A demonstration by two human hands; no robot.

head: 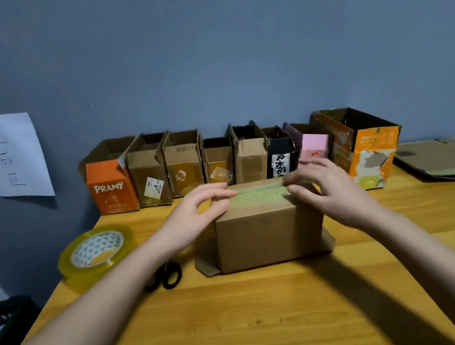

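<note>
DESK WORK: A person's two hands press a strip of yellowish tape (257, 196) along the top of a small cardboard box (269, 234) standing at the middle of a wooden desk (272, 314). The left hand (196, 210) lies on the strip's left end, its grip released, fingers stretched flat across the box's top and thumb at the near edge. The right hand (327, 186) rests on the right end, its grip likewise released, fingers only lightly bent and bearing down on the tape. Loose flaps (206, 260) splay out on the desk at either side of the box's base. A roll of clear yellow tape (97, 249) lies flat to the left, well apart from the box, and black-handled scissors (166, 274) lie between roll and box, partly hidden under the left forearm (135, 276). Behind, a row of open cartons (183, 164) lines the blue-grey wall (231, 52), one of them orange and lettered "PRAMY". Flattened cardboard (445, 161) lies at the desk's right end, and a sheet of paper (6, 156) is on the wall at left.
</note>
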